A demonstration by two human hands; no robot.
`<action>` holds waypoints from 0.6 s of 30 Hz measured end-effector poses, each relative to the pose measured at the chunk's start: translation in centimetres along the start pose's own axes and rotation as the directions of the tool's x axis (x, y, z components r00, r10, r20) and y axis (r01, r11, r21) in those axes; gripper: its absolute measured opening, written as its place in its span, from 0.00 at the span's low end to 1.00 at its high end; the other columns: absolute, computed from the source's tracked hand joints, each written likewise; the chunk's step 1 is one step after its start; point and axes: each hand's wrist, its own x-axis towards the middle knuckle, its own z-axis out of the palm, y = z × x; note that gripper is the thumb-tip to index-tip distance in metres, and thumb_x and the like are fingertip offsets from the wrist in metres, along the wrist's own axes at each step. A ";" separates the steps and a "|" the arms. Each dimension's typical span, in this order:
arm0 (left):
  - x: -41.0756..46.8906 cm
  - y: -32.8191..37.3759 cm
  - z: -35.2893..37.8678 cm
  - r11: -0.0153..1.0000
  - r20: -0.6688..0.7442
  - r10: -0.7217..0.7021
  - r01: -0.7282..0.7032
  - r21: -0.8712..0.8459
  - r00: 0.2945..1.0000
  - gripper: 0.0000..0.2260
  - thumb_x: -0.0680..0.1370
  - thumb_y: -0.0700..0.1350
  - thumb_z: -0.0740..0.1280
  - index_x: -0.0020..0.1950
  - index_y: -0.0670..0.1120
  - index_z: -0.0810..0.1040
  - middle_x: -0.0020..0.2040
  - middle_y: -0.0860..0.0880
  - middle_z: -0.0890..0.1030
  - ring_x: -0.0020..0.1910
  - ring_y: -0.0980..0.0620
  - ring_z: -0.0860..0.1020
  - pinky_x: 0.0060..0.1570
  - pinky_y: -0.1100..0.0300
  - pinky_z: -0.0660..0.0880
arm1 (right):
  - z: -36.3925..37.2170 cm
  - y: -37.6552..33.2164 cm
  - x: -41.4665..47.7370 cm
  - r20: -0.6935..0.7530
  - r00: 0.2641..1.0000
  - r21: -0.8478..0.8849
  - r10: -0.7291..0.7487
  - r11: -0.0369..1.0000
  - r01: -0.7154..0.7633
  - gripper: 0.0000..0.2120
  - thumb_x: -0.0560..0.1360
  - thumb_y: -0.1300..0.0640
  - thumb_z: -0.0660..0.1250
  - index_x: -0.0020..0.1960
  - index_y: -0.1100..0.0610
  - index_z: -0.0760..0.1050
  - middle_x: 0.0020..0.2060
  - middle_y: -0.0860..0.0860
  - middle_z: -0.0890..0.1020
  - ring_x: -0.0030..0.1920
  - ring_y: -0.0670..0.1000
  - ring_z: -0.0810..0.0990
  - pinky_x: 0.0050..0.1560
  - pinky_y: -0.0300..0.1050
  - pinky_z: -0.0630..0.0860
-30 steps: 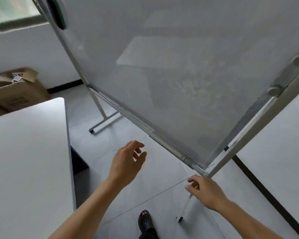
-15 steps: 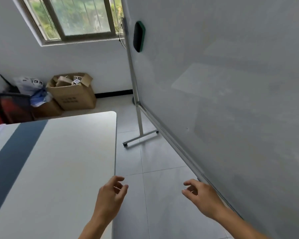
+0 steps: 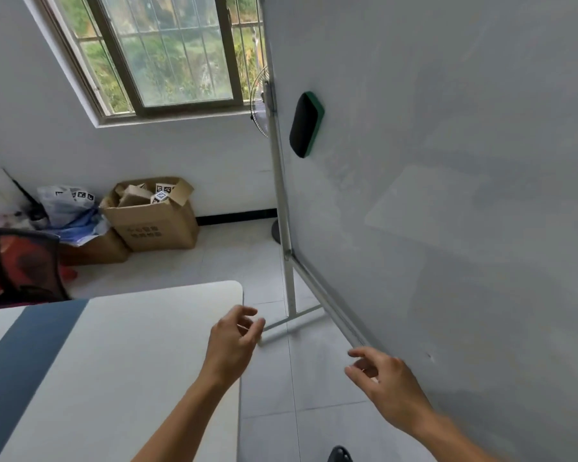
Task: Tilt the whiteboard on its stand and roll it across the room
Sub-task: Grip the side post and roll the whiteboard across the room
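Beside the right grip (image 3: 386,383) the whiteboard (image 3: 447,195) stands ungrasped; both grips, left grip (image 3: 231,345) too, hang open and empty; tilting and rolling seem pending.

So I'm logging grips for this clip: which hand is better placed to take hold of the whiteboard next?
The right hand, probably. It is open, its fingertips close to the whiteboard at its lower edge rail. The left hand is open too, but hangs farther off, beside the table.
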 end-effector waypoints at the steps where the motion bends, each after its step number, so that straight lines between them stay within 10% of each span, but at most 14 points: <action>1: 2.8 0.5 0.2 1.000 -0.004 -0.004 0.004 -0.026 1.000 0.08 0.76 0.47 0.69 0.52 0.45 0.78 0.40 0.45 0.83 0.40 0.48 0.82 0.41 0.58 0.79 | -0.3 -0.6 2.4 -0.019 1.000 0.009 -0.010 1.000 0.010 0.14 0.73 0.45 0.68 0.57 0.47 0.77 0.41 0.41 0.84 0.42 0.41 0.82 0.47 0.37 0.78; 13: 32.2 6.3 0.5 0.993 -0.053 0.045 -0.051 -0.106 0.998 0.11 0.78 0.50 0.65 0.53 0.43 0.76 0.45 0.43 0.80 0.49 0.39 0.81 0.51 0.45 0.78 | -1.7 -4.7 17.2 -0.037 0.999 0.140 0.033 0.990 -0.027 0.08 0.71 0.46 0.69 0.47 0.34 0.73 0.42 0.30 0.81 0.42 0.36 0.82 0.45 0.33 0.77; 18: 43.8 9.7 1.2 0.983 -0.168 0.135 -0.153 -0.102 0.977 0.25 0.82 0.54 0.52 0.75 0.41 0.60 0.73 0.39 0.67 0.72 0.43 0.66 0.65 0.58 0.61 | -2.2 -3.3 20.2 -0.161 0.964 0.186 0.211 0.966 -0.180 0.13 0.68 0.50 0.73 0.37 0.31 0.74 0.35 0.29 0.81 0.38 0.38 0.82 0.38 0.30 0.74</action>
